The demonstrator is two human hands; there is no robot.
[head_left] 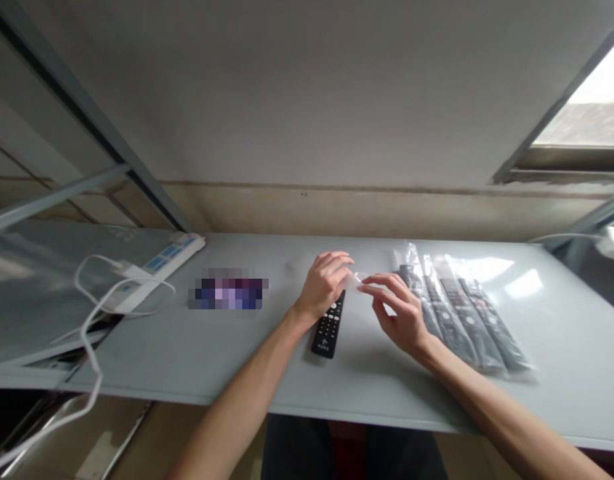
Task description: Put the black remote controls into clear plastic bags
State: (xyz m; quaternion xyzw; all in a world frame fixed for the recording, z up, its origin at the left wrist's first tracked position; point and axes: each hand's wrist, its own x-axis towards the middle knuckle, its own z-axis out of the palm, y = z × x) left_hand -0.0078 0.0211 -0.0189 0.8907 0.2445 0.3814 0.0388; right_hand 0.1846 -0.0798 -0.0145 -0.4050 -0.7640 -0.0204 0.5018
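My left hand (327, 283) is over the upper end of a black remote control (328, 333), its fingers closed on a piece of clear, thin plastic (355, 281) that looks like a bag. From the other side, my right hand (397, 310) pinches the edge of the same plastic between thumb and fingertips. The remote lies on the table with its buttons up, its lower half showing and its top hidden under my left hand. Just right of my right hand, several dark remotes in clear plastic bags (467, 320) lie side by side in a slanted row.
A white power strip (157, 270) with a plugged-in charger and looping white cable (89, 347) lies on the table's left. A pixelated object (229, 293) sits left of my hands. The grey tabletop (377, 397) meets a wall behind; metal frame posts (151, 193) rise at the sides.
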